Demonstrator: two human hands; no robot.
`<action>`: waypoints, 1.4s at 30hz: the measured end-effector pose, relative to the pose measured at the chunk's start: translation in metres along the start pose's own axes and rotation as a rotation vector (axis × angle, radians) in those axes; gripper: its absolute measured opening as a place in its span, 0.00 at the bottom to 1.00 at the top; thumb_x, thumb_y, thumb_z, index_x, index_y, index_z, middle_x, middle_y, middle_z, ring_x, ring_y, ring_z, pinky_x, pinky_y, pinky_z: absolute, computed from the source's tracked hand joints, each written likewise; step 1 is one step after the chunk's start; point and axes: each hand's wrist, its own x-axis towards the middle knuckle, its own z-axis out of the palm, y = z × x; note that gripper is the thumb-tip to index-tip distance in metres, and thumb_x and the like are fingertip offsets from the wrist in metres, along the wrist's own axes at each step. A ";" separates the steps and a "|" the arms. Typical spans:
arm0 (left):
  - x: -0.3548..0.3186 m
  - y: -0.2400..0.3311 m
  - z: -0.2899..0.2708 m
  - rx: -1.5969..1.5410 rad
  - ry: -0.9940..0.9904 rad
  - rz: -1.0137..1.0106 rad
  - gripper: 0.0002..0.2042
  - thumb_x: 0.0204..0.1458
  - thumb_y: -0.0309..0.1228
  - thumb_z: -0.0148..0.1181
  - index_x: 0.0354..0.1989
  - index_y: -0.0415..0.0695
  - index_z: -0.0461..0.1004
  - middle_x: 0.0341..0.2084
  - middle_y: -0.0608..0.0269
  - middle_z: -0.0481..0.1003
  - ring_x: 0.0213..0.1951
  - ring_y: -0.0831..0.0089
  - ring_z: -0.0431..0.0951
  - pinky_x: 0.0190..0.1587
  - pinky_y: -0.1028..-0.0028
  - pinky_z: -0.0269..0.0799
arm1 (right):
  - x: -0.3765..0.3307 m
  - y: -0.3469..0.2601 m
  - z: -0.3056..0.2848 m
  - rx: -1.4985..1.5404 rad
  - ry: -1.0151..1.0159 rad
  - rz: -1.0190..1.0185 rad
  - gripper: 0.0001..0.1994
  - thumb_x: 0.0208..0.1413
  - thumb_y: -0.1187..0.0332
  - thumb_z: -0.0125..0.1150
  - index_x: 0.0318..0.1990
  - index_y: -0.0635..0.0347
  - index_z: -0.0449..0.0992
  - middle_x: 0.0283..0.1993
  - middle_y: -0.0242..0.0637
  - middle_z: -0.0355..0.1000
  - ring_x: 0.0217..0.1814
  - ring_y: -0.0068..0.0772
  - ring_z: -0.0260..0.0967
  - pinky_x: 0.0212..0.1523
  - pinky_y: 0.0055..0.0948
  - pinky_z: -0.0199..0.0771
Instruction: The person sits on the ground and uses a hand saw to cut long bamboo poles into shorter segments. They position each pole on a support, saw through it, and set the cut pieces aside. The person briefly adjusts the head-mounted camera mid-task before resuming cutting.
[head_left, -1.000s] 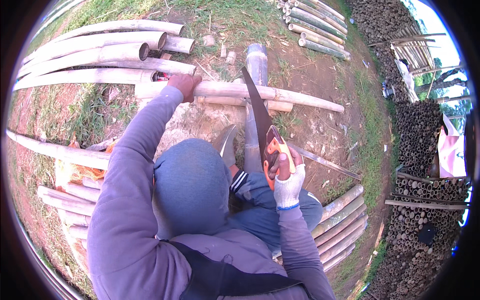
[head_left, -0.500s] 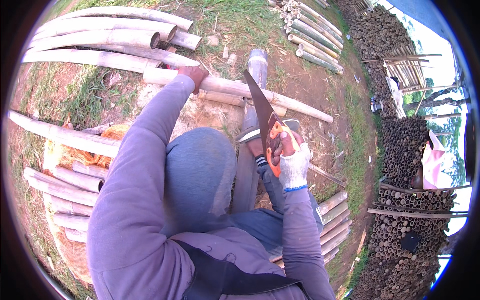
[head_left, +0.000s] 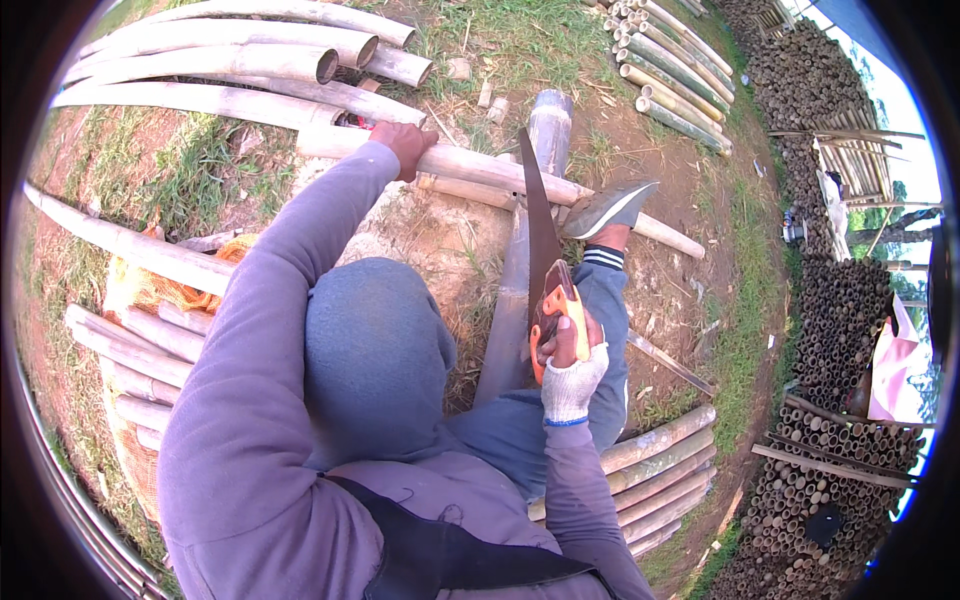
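My left hand point(head_left: 402, 148), bare, is wrapped over a pale bamboo pole point(head_left: 480, 169) near its left end. The pole lies crosswise over a thicker grey bamboo log point(head_left: 548, 135), with a shorter bamboo piece point(head_left: 465, 189) just beneath it. My shoe point(head_left: 612, 208) rests across the pole to the right of the log. In my right hand point(head_left: 575, 365), partly covered by a white knitted glove, is the orange handle of a handsaw point(head_left: 540, 215). Its blade points up and away, the tip overlapping the pole in view; whether it touches the pole I cannot tell.
Long bamboo poles point(head_left: 230, 65) lie at the far left. More cut lengths rest on orange netting point(head_left: 150, 290) at the left. Bamboo bundles lie at the upper right point(head_left: 680, 65) and lower right point(head_left: 660, 470). Tall stacks of bamboo point(head_left: 835, 320) stand along the right.
My foot has moved from the near side of the pole up onto it. The saw has turned more upright and sits lower against my leg. The left hand keeps its hold on the pole.
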 end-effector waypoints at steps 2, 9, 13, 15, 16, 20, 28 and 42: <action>-0.003 -0.002 -0.001 -0.016 0.001 0.016 0.26 0.46 0.31 0.74 0.55 0.52 0.74 0.44 0.54 0.84 0.48 0.52 0.86 0.48 0.54 0.81 | -0.001 0.001 0.000 0.037 -0.007 0.003 0.17 0.71 0.65 0.62 0.61 0.66 0.74 0.33 0.29 0.74 0.25 0.13 0.67 0.24 0.17 0.68; -0.005 0.006 -0.004 -0.025 0.029 -0.031 0.22 0.47 0.29 0.70 0.53 0.51 0.74 0.41 0.53 0.84 0.47 0.51 0.86 0.49 0.53 0.80 | 0.024 0.008 0.009 -0.030 -0.009 -0.052 0.17 0.71 0.65 0.62 0.60 0.67 0.75 0.36 0.33 0.76 0.26 0.14 0.69 0.26 0.19 0.70; -0.002 0.002 0.003 -0.021 0.049 -0.028 0.21 0.47 0.29 0.70 0.53 0.51 0.74 0.41 0.53 0.84 0.47 0.51 0.86 0.49 0.54 0.81 | -0.002 0.009 -0.003 0.033 0.000 -0.041 0.18 0.72 0.65 0.61 0.61 0.67 0.74 0.36 0.34 0.77 0.26 0.14 0.69 0.26 0.19 0.70; -0.002 0.003 0.005 -0.012 0.059 -0.035 0.21 0.47 0.29 0.69 0.53 0.51 0.74 0.41 0.53 0.84 0.47 0.51 0.86 0.49 0.54 0.81 | 0.008 0.017 -0.001 0.009 -0.005 -0.118 0.18 0.72 0.64 0.62 0.61 0.68 0.74 0.36 0.35 0.77 0.25 0.14 0.68 0.27 0.19 0.70; -0.001 0.008 0.003 0.000 0.051 -0.039 0.21 0.47 0.29 0.69 0.52 0.51 0.74 0.41 0.53 0.84 0.47 0.51 0.86 0.48 0.54 0.81 | 0.019 0.020 0.005 0.011 0.005 -0.096 0.18 0.72 0.64 0.62 0.61 0.68 0.74 0.36 0.35 0.77 0.26 0.15 0.69 0.27 0.20 0.71; 0.003 0.003 0.010 0.002 0.036 -0.019 0.21 0.51 0.31 0.69 0.55 0.52 0.74 0.43 0.54 0.84 0.48 0.52 0.86 0.48 0.55 0.82 | 0.066 0.021 0.034 -0.011 0.028 -0.125 0.16 0.71 0.64 0.64 0.56 0.68 0.77 0.37 0.34 0.77 0.28 0.17 0.71 0.29 0.23 0.73; -0.004 0.002 -0.001 0.002 0.004 -0.006 0.20 0.51 0.31 0.68 0.53 0.50 0.73 0.42 0.54 0.84 0.47 0.51 0.86 0.47 0.53 0.82 | -0.021 0.013 -0.018 -0.043 0.009 -0.057 0.23 0.70 0.60 0.62 0.63 0.70 0.73 0.35 0.36 0.78 0.21 0.13 0.65 0.21 0.19 0.65; -0.004 -0.001 0.000 -0.002 0.018 -0.014 0.24 0.46 0.33 0.74 0.52 0.50 0.72 0.43 0.51 0.84 0.47 0.48 0.86 0.48 0.51 0.82 | -0.034 0.020 -0.023 0.034 -0.084 0.037 0.25 0.69 0.58 0.64 0.63 0.69 0.72 0.38 0.35 0.77 0.27 0.14 0.67 0.26 0.18 0.68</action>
